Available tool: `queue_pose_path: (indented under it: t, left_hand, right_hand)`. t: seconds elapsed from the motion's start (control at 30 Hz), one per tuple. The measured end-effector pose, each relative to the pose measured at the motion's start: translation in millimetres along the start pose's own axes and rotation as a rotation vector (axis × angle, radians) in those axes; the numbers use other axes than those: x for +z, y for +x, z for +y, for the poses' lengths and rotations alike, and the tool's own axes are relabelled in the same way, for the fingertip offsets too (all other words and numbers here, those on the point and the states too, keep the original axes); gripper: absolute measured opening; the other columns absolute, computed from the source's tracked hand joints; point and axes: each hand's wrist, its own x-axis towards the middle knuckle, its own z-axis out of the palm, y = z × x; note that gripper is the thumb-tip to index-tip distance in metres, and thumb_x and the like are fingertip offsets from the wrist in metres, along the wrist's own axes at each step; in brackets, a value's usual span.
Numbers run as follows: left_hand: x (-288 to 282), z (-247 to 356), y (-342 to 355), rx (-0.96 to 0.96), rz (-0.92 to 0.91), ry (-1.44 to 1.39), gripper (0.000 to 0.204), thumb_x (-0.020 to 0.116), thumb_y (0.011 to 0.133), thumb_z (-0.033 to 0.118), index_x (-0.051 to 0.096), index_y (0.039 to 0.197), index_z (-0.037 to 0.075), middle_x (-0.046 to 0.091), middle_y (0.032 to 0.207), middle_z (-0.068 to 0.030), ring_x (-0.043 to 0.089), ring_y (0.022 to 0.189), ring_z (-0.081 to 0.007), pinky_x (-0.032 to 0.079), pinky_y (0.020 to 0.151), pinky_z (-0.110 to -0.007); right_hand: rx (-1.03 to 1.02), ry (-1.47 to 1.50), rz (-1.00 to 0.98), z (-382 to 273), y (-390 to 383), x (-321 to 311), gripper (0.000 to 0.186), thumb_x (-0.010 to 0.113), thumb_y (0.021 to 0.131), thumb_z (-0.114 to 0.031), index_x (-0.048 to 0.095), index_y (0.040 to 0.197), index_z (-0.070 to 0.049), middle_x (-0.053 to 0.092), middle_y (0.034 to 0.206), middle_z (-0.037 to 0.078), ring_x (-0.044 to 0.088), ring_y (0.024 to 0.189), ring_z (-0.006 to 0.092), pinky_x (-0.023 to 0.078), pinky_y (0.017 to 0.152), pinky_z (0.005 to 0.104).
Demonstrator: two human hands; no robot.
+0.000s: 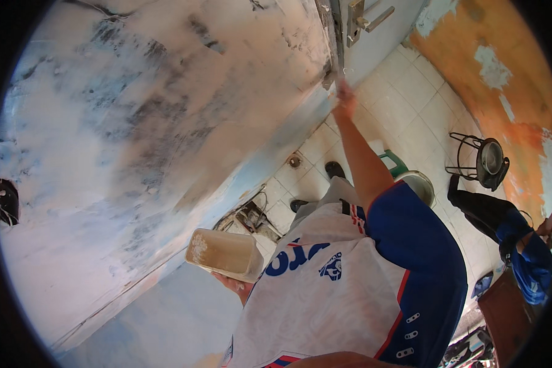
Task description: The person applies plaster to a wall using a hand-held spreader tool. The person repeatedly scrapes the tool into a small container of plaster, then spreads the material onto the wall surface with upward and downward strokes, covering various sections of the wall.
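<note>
My left hand (234, 286) supports a cream rectangular plastic tub (224, 253) from below, beside the wall. White residue coats one inner end of the tub, and its bottom looks tan. My right arm is stretched far forward. At the wall's end by the door frame, my right hand (345, 103) is closed on a thin grey blade-like tool, blurred and mostly hidden by the fist. The wall (122, 141) on my left is patchy, with white and pinkish filler over dark and bluish spots.
A door with a metal handle (374, 21) stands ahead. A bucket (418, 186) and a green object (393, 163) sit on floor tiles right of me. Beyond are a stool (463, 156) bearing a bowl (492, 157) and another person (524, 260). Cables and a dusty object (251, 216) lie by the wall.
</note>
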Motion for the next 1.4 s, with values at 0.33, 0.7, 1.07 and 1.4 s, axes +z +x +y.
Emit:
queue_pose_path:
  t: [0.33,0.7,1.07,1.4]
  left_hand:
    - [-6.2,-2.4,-8.6,-0.007,0.057,-0.032,0.061,0.031,0.1,0.056,0.032,0.147,0.017,0.042,0.146,-0.0066,0.045,0.129,-0.0265,0.039,0.107,-0.047]
    - [-1.3,-1.1,-6.7,-0.04,0.083,-0.085,0.06,0.03,0.101,0.054,0.032,0.147,0.016,0.042,0.145,-0.0076,0.046,0.128,-0.0262,0.041,0.107,-0.046]
    - [19.9,-8.0,-18.6,-0.151,0.161,-0.105,0.066,0.035,0.097,0.06,0.029,0.15,0.02,0.035,0.152,-0.0048,0.035,0.138,-0.0295,0.03,0.113,-0.052]
    - [-9.4,-24.9,-27.0,-0.068,0.153,-0.122,0.07,0.034,0.096,0.064,0.028,0.15,0.02,0.033,0.153,-0.0048,0.036,0.137,-0.0291,0.029,0.113,-0.051]
  right_hand:
    - [0.134,0.19,0.108,16.8,-26.7,2.1,0.045,0.051,0.091,-0.004,0.055,0.135,-0.011,0.067,0.097,0.004,0.06,0.083,0.0158,0.048,0.08,0.028]
    - [0.367,0.382,0.073,-19.2,-35.5,-0.8,0.032,0.05,0.093,-0.007,0.063,0.12,0.002,0.067,0.103,0.005,0.059,0.091,0.0134,0.046,0.085,0.0265]
    - [0.15,0.039,-0.21,21.2,-53.4,-6.1,0.034,0.05,0.097,-0.017,0.061,0.126,-0.002,0.064,0.097,0.002,0.057,0.084,0.0131,0.046,0.082,0.0271]
    - [0.082,-0.653,-0.227,12.3,-52.1,20.9,0.038,0.052,0.093,-0.013,0.061,0.13,-0.015,0.072,0.095,0.012,0.067,0.092,0.0201,0.049,0.077,0.0374]
